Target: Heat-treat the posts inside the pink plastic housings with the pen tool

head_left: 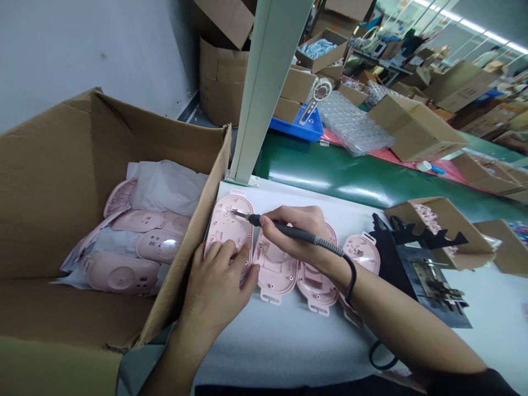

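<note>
A row of pink oval plastic shells lies on the white foam mat [289, 341]. My left hand [216, 280] presses flat on the lower end of the leftmost pink shell [227, 220]. My right hand [295, 228] grips a black pen-like soldering tool [284, 232] with a cord running back along my wrist. Its tip touches the upper part of that leftmost shell. Beside it lie a second shell [275, 269], a third shell [317, 283] and a fourth shell [363, 253], partly hidden under my right forearm.
A large open cardboard box [53, 181] at the left holds several more pink shells [136, 247] and plastic wrap. A black metal jig [416, 264] stands to the right. A small carton [449, 220] with pink parts, a green conveyor belt [350, 176] and stacked cartons lie behind.
</note>
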A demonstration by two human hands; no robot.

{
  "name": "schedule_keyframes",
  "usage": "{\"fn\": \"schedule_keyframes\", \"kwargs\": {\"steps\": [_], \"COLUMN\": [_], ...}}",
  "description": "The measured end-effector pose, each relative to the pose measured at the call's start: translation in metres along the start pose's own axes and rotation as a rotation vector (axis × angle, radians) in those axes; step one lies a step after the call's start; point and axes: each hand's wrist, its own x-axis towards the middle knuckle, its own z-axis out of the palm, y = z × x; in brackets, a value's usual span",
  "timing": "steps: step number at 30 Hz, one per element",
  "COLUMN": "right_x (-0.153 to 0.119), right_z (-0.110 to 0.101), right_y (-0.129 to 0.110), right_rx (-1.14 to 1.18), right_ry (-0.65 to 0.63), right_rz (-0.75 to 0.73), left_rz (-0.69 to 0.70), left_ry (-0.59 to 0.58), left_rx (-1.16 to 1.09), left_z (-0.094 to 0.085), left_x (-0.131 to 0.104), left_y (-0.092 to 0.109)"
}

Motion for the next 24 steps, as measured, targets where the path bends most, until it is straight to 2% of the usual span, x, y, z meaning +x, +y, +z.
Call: {"fn": "schedule_keyframes", "kwargs": {"steps": [17,24], "right_x": [0.0005,0.0013], "right_z": [-0.0024,0.0055], "right_y": [0.0005,0.0009], "right_rx": [-0.007,-0.022], "right_ry": [-0.005,0.023], "right_rz": [0.016,-0.03], "left_rz": [-0.013,-0.005], "left_ry": [0.002,0.004], "left_rx": [0.001,0.031], "left_z": [-0.0002,0.0007], "left_x": [-0.0015,0.0002], "left_y": [0.0011,-0.0004]}}
